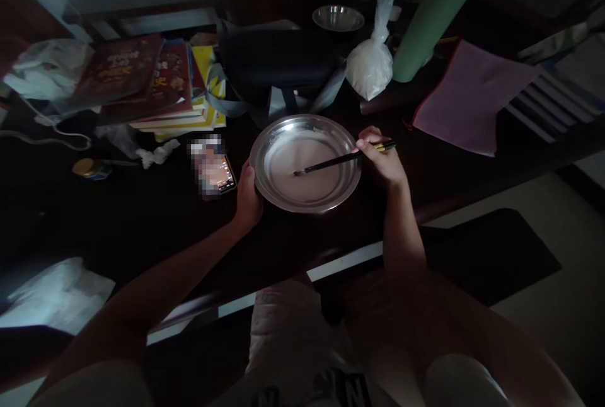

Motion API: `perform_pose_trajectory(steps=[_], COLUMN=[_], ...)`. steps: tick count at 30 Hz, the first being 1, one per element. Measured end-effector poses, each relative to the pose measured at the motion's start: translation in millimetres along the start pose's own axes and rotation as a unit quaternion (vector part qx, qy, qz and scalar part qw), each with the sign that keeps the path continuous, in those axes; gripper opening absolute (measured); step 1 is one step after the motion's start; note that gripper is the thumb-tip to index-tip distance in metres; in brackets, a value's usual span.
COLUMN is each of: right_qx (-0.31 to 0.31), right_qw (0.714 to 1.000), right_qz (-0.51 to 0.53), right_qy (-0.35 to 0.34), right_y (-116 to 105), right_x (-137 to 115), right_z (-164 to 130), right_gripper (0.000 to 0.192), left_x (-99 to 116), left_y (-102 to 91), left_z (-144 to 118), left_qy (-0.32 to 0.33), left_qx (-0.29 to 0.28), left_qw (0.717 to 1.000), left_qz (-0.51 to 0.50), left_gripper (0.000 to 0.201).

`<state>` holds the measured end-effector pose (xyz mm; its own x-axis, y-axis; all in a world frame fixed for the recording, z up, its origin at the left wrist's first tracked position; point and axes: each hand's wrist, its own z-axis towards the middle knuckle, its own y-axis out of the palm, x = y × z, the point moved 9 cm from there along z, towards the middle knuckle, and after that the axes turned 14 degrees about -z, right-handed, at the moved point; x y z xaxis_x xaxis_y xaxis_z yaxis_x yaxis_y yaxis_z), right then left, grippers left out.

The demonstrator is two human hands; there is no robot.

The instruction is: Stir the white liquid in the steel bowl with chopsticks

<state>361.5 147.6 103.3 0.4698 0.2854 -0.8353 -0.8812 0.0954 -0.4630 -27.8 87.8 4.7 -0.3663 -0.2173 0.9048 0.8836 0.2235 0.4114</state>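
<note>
A shallow stainless steel basin (258, 183) sits on the dark table and holds a pale, whitish layer; I cannot tell if it is powder or liquid. My left hand (249, 196) grips the basin's left rim. Over its right side, my right hand (384, 158) is closed around black chopsticks (331, 162) with gold-marked ends. They slant down to the left, and their tips touch the pale layer near the basin's middle, with some of it stuck on them. A lit phone (215, 167) lies just left of my left hand.
Stacked books (163, 95) stand at the left back, near a small gold-lidded jar (87, 168). Behind the basin are a black bag (278, 63), a knotted plastic bag of white stuff (371, 67), a metal bowl (338, 18) and a green post (435, 22). A purple cloth pouch (472, 98) lies right.
</note>
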Motion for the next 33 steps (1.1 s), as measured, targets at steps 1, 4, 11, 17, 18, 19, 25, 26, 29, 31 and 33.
perform_pose_trajectory(steps=[1,4,11,17,18,19,25,26,29,31,33], right_qx=[0.012,0.036,0.022,0.005,0.006,0.013,0.004,-0.006,0.010,0.027,0.014], right_qw=[1.000,0.999,1.000,1.000,1.000,1.000,1.000,1.000,1.000,1.000,1.000], right_qz=[-0.003,0.002,-0.005,0.002,-0.004,-0.006,0.006,0.000,-0.008,-0.001,0.006], right_qy=[0.004,0.019,-0.005,-0.007,-0.005,0.000,0.011,0.007,0.009,0.016,0.016], right_y=[-1.8,-5.2,-3.2,1.7,1.7,0.3,1.2,3.5,0.8,-2.6,-0.4], right_x=[-0.2,-0.2,-1.7,-2.0,-2.3,-2.1,-5.3,-6.7,-7.4,-5.9,-5.5], right_z=[0.1,-0.2,0.3,0.6,0.7,0.7,0.6,0.8,1.0,0.7,0.7], right_gripper=[0.075,0.083,0.079,0.079,0.080,0.080,0.083,0.084,0.085,0.085,0.086], left_x=[0.4,2.2,0.7,-1.3,-1.2,-1.0,1.7,2.2,2.9,2.2,1.3], left_y=[0.3,-0.5,-5.6,-4.7,-4.9,-5.0,-5.8,-5.2,-5.0,-5.2,-5.2], left_z=[-0.1,0.8,3.4,2.7,2.6,2.6,2.8,2.8,3.1,3.5,3.9], left_qy=[0.000,-0.001,0.003,0.005,0.002,0.000,0.002,0.004,0.005,0.001,-0.003], left_qx=[0.002,0.002,0.003,-0.004,-0.003,-0.001,0.013,0.009,0.002,-0.002,-0.005], left_qw=[1.000,1.000,1.000,1.000,1.000,1.000,1.000,1.000,1.000,1.000,1.000], left_qz=[-0.001,-0.004,-0.002,-0.003,-0.004,-0.004,0.001,0.004,0.007,0.008,0.009], left_gripper=[0.074,0.075,0.066,0.070,0.071,0.072,0.075,0.075,0.076,0.075,0.074])
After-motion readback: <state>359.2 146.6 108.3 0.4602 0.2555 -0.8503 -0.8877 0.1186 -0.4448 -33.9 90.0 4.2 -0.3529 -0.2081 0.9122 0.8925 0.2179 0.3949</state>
